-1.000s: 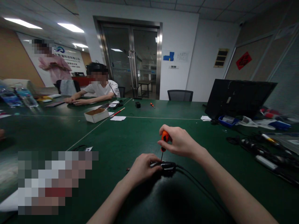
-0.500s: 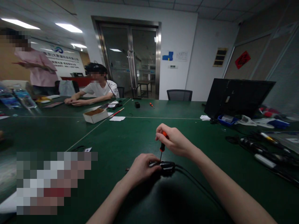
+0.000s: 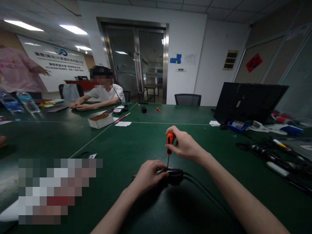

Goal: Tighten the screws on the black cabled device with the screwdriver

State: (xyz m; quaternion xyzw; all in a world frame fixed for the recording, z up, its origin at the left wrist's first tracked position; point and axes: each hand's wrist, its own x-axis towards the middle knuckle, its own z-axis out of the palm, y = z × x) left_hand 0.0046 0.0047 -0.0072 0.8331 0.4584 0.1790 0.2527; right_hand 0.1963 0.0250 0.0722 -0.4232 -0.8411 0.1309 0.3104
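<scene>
My right hand (image 3: 182,144) grips an orange and black screwdriver (image 3: 170,139) by its handle. The shaft points down, and its tip meets the top of a black corded device (image 3: 175,176) near its left part. Fingers of my left hand (image 3: 151,174) wrap round the device's left end and hold it low over or on the green table (image 3: 136,143); contact with the table is hard to make out. A black cord (image 3: 202,183) runs from the device's right end towards the lower right. What kind of device it is, I cannot tell.
An open white box (image 3: 101,121) and a red pencil-like stick (image 3: 123,117) lie ahead left. Farther off is another small screwdriver (image 3: 159,110). A black monitor (image 3: 248,102) and tangled cables (image 3: 275,156) occupy the right side. A person in white (image 3: 104,91) sits across the table.
The fingers of my right hand have opened a little and shifted round the screwdriver handle, showing more of it. My left hand stays put. The standing person in pink has moved left.
</scene>
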